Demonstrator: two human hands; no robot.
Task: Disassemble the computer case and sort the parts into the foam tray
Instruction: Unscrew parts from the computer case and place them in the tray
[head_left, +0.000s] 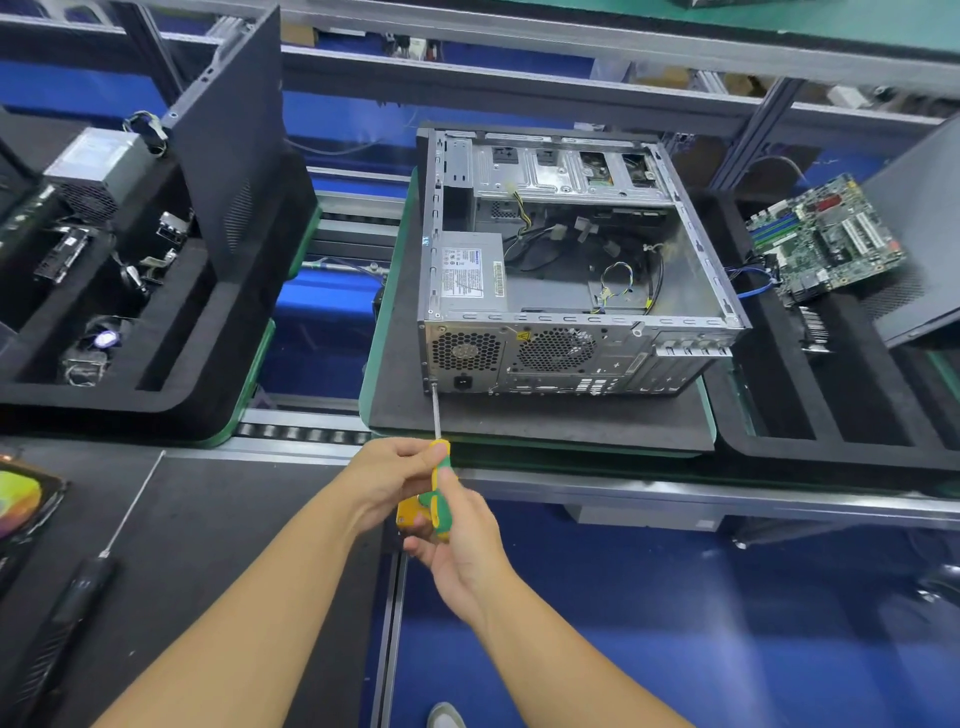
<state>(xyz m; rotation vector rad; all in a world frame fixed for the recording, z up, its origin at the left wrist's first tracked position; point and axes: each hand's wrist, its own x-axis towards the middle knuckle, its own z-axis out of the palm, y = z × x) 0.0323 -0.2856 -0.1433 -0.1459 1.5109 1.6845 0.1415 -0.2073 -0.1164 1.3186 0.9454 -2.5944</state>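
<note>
An open grey computer case lies on its side on a dark foam pad, rear panel towards me. Its power supply sits in the near left corner, with loose cables beside it. A yellow-and-green screwdriver points its tip at the rear panel's lower left corner. My left hand wraps the upper handle and my right hand holds the handle's end. A black foam tray at the right carries a green motherboard.
Another black foam tray at the left holds a power supply, a dark side panel standing upright, and small parts. A long black screwdriver lies on the near bench. A conveyor rail runs between bench and trays.
</note>
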